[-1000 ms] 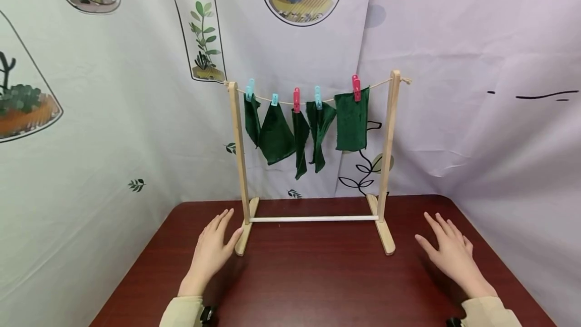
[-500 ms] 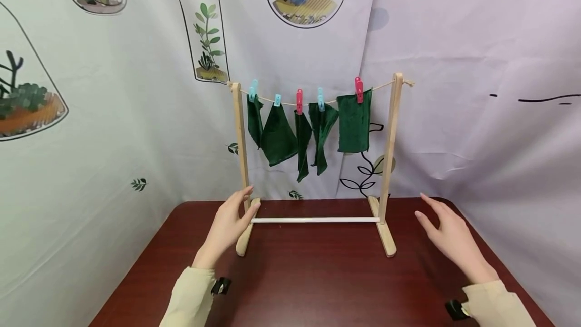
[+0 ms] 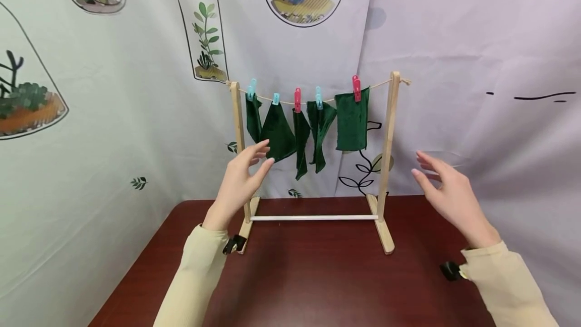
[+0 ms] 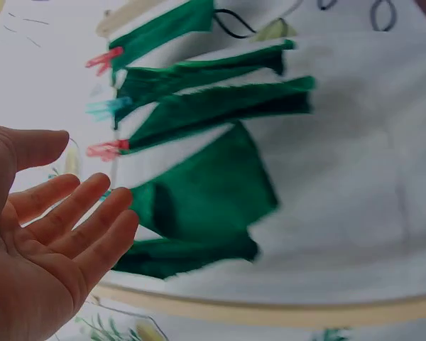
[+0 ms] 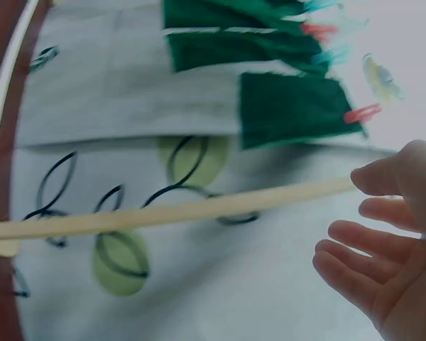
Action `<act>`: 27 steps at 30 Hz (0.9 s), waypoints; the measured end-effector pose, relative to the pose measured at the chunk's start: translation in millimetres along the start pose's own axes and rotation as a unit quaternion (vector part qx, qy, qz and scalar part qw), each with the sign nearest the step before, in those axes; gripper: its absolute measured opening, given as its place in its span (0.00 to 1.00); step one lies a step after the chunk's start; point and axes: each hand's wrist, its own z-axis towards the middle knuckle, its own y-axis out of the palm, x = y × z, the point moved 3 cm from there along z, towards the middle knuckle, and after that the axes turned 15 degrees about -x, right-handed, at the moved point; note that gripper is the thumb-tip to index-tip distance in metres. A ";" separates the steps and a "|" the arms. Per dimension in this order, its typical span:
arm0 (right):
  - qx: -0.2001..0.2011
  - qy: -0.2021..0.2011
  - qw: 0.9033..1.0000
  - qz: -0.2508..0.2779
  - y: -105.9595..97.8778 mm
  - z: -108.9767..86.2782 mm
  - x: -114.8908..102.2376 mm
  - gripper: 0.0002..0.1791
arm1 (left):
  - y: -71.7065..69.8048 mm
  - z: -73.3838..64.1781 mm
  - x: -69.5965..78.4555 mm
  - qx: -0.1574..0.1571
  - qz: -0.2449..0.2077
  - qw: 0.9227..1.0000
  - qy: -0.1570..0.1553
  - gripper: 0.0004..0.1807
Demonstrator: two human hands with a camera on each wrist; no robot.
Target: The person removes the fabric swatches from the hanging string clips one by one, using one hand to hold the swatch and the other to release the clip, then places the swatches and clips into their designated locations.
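Several dark green cloths hang from a thin string between two wooden posts, held by blue and red clothespins. A squarish cloth hangs at the right under a red clothespin; a wider cloth hangs second from the left under a blue clothespin. My left hand is raised before the left post, overlapping the wider cloth's lower corner in the head view, thumb apart from loosely bent fingers, holding nothing. My right hand is in the air right of the right post, fingers relaxed, nothing held.
The rack stands on wooden feet joined by a white rod, on a dark red table. Behind it hangs a pale curtain printed with plants and jars.
Both hands have risen from low over the table beside the rack's feet. The left has also moved right, across the left post. The cloths and clothespins hang as before.
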 end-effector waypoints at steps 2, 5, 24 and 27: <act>0.005 -0.007 1.000 0.007 -5.6 7.0 -8.2 0.29 | -2.5 9.1 7.1 0.000 -0.005 1.000 0.011 0.26; 0.011 -0.022 1.000 0.010 -10.8 15.9 -19.1 0.28 | -3.9 21.0 17.8 -0.007 -0.011 1.000 0.026 0.26; -0.002 0.001 0.999 0.052 -25.4 76.8 -48.6 0.23 | 4.0 116.2 82.7 -0.085 -0.022 0.994 0.059 0.25; -0.010 0.006 0.998 0.056 -25.8 88.2 -51.2 0.23 | 9.8 131.1 87.8 -0.099 -0.032 0.994 0.044 0.26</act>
